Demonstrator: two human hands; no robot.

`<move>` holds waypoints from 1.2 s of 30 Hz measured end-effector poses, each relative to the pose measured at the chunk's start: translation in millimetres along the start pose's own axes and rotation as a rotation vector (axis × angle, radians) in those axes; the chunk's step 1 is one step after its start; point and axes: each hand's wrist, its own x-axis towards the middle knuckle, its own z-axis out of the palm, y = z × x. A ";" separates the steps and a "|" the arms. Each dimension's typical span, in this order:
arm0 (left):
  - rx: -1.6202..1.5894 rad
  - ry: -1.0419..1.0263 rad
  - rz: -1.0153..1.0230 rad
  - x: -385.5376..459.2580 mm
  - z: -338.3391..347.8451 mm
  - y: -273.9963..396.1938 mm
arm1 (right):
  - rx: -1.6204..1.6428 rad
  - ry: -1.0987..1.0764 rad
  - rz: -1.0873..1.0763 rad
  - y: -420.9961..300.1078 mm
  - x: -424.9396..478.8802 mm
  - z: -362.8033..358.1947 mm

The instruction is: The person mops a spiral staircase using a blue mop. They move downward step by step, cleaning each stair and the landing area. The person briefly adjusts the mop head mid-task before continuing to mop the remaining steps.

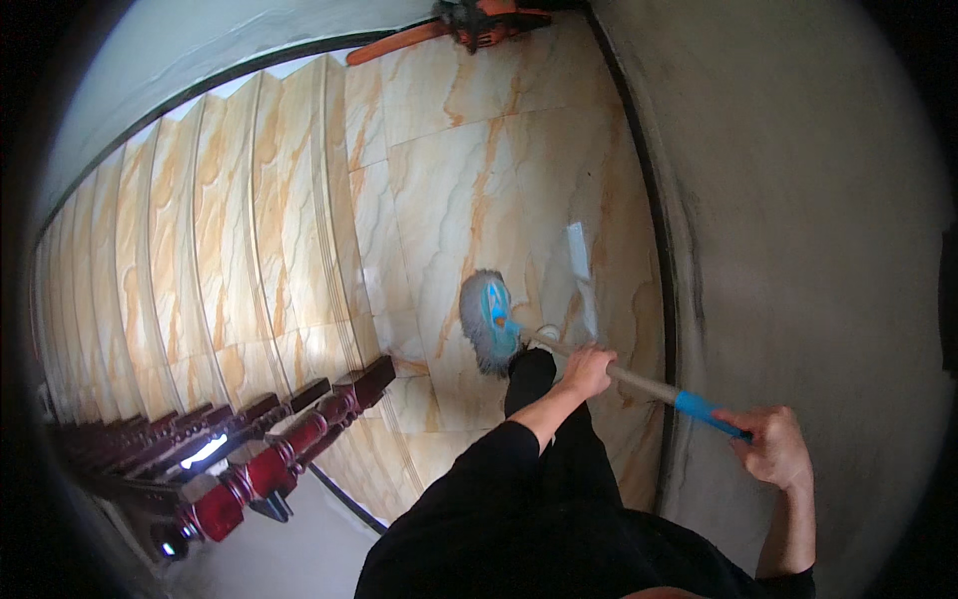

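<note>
A mop [490,322] with a fluffy grey head and a blue plastic frame lies on the marble-patterned tile floor [464,202], just ahead of my feet. Its pale pole slants from the head toward the lower right and ends in a blue grip [703,412]. My left hand [590,371] is closed around the middle of the pole. At the top end, my right hand [775,442] grasps the blue grip. Part of a light-coloured shoe [548,332] shows beside the pole, close to the mop head.
A flight of tiled stairs [224,247] borders the landing on the left. A dark red wooden balustrade [277,457] stands at the lower left. An orange chainsaw [479,26] rests by the far wall. A grey wall [786,224] with black skirting [662,262] runs along the right.
</note>
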 end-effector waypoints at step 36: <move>0.693 -1.036 1.052 -313.3 421.6 48.9 | 1.270 0.230 1.403 -40.3 -437.5 476.4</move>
